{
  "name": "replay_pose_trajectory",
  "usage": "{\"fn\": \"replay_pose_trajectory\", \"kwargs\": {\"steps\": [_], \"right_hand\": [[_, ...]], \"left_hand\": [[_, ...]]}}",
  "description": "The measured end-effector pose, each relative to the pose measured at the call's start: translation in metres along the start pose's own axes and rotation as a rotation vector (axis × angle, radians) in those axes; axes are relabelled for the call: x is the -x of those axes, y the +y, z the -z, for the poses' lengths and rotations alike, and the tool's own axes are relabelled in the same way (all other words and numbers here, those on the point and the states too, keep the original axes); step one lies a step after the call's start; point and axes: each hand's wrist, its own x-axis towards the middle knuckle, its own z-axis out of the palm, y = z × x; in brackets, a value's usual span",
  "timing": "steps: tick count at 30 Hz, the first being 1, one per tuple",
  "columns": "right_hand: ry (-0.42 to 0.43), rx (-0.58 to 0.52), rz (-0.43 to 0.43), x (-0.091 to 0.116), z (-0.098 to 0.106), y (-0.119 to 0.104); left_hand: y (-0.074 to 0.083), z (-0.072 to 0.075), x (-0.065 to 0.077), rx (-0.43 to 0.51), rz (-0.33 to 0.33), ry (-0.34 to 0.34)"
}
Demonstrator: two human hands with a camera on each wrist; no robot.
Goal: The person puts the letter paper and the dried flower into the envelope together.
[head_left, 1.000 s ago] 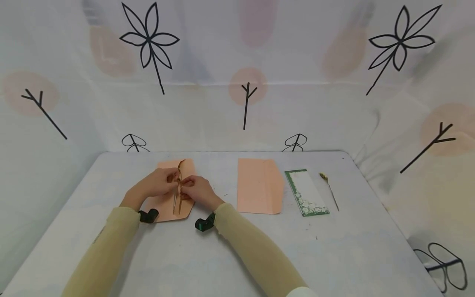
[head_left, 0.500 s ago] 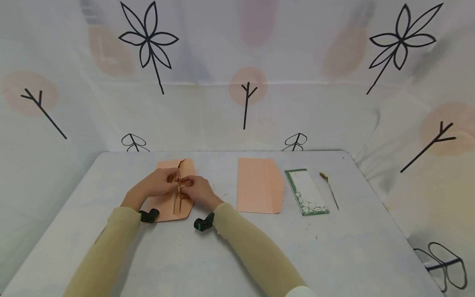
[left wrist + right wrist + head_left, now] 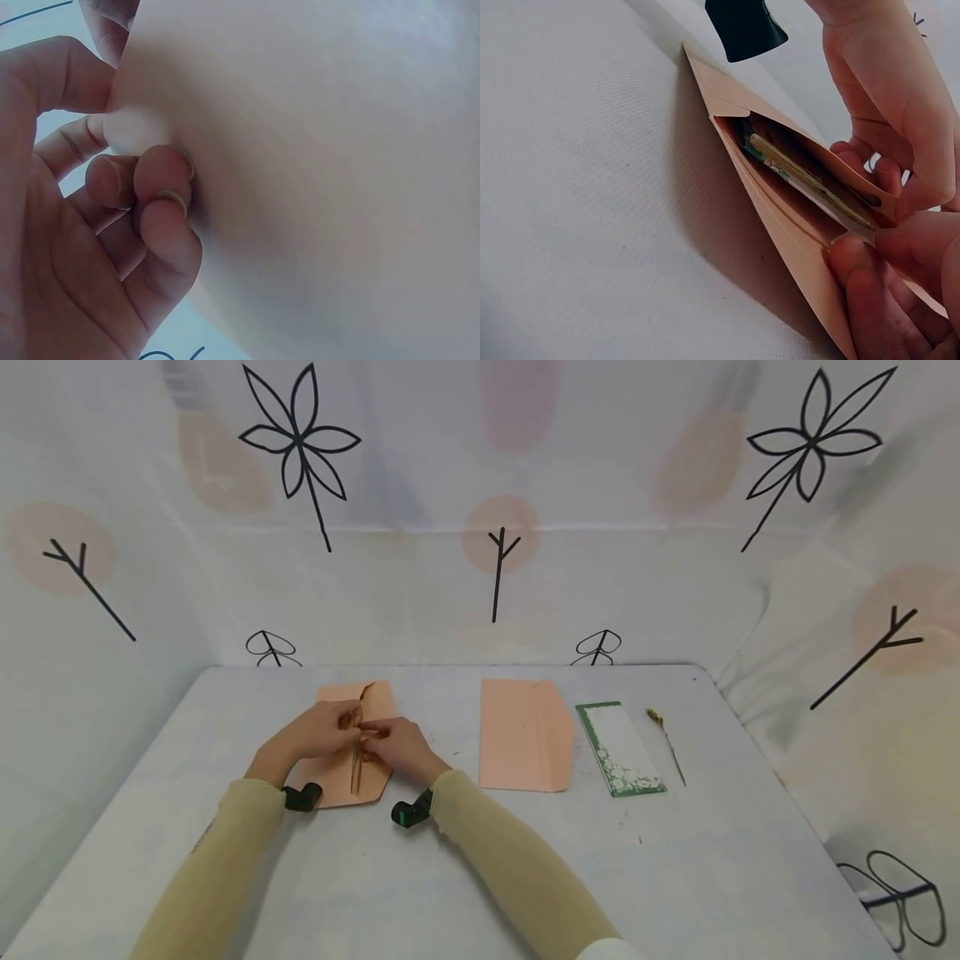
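Note:
A peach envelope (image 3: 382,697) lies at the left of the table under both hands, its long opening turned upward. My left hand (image 3: 318,733) pinches one edge of the opening between thumb and forefinger; its other fingers curl in against the paper in the left wrist view. My right hand (image 3: 405,748) faces it from the right, and its fingers pinch the opposite edge near the middle. Within the gaping envelope, the right wrist view shows a card with a green patterned border (image 3: 759,152) and a thin yellowish strip (image 3: 799,174) along it. Both hands partly hide the opening.
A second peach envelope (image 3: 513,735) lies flat at the middle, flap to the right. Beside it are a white card with a green floral border (image 3: 622,747) and a dried flower on a thin stem (image 3: 670,746). Small dark bits dot the table (image 3: 480,868).
The right hand has moved slightly left, toward the left hand. The envelope's opening looks narrower than a second ago. The left hand stays in place.

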Motion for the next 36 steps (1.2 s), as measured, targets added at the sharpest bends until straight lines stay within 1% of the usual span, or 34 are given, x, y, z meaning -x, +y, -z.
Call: {"fn": "replay_pose_trajectory", "kwargs": {"steps": [7,14,21,26,36], "right_hand": [[-0.005,-0.008,0.002,0.0015,-0.0003,-0.0001],[-0.024,0.003,0.012,0.0006,0.0007,-0.0004],[-0.078,0.073,0.041,-0.0026,0.0021,0.002],[-0.115,0.112,0.052,-0.0058,0.0031,0.0032],[-0.137,0.076,0.031,-0.003,0.0046,-0.002]], "left_hand": [[0.0009,0.0009,0.0016,-0.012,0.004,0.007],[0.0018,0.0027,0.0023,0.007,0.016,0.005],[0.0009,0.0029,0.0033,0.031,0.008,0.003],[0.0008,0.0035,0.0022,0.02,-0.002,0.015],[0.0003,0.0029,0.0021,0.015,-0.011,0.035]]}}
